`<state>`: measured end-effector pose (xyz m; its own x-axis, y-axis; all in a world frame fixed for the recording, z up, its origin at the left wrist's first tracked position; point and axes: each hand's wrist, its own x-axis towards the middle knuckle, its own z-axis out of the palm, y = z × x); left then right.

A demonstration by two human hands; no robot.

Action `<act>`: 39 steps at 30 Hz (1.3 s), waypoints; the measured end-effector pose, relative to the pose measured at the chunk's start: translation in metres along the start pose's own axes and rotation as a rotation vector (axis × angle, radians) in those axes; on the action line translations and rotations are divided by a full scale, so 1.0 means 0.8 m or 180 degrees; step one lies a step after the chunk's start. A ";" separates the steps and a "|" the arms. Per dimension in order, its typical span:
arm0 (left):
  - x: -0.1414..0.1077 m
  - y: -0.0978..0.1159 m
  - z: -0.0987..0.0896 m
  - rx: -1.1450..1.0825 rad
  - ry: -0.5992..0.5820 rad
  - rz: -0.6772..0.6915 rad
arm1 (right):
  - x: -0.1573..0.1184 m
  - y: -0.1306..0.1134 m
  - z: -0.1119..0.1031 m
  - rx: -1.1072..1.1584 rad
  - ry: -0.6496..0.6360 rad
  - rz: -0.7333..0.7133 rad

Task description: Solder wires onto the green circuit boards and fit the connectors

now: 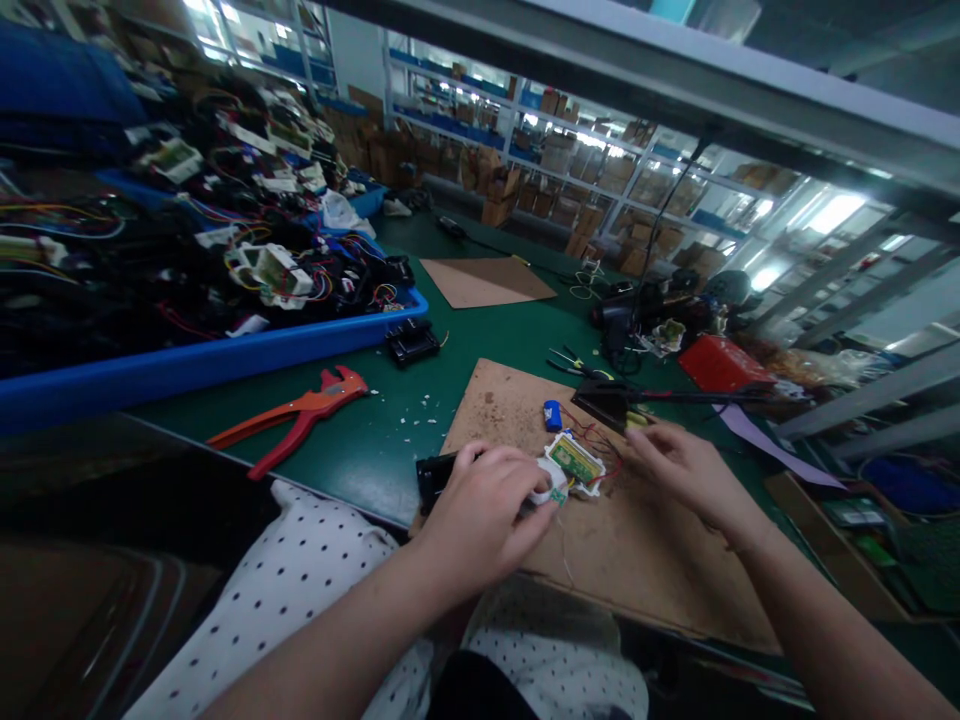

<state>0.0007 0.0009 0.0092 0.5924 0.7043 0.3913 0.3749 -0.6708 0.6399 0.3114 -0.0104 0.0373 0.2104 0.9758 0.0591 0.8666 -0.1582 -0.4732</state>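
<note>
Head view: where are the hands?

"Apart, at the brown mat [637, 560]. The left hand [487, 500] clasps a white part [553, 478] on it; the right hand [682, 468] meets a yellow handle [637, 420] near its far edge, grip unclear."

"Progress?"

"The circuit board [576, 461] lies exposed on the mat, wires [618, 458] seemingly attached. What remains cannot be told."

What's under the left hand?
Left hand: a black part pokes out one side, a white piece shows by the fingers, brown board below. Anything directly beneath the palm is covered; can't tell whether those parts connect.
</note>
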 end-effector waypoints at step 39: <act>0.108 -0.022 -0.151 0.1950 -0.0358 -0.0239 | 0.086 -0.194 0.004 0.1030 0.0062 -0.2462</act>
<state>-0.0413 0.1017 0.1116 0.6074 0.7483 0.2667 0.7394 -0.6552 0.1545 0.1902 0.0817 0.1120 -0.3796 0.7882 0.4843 0.5977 0.6086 -0.5219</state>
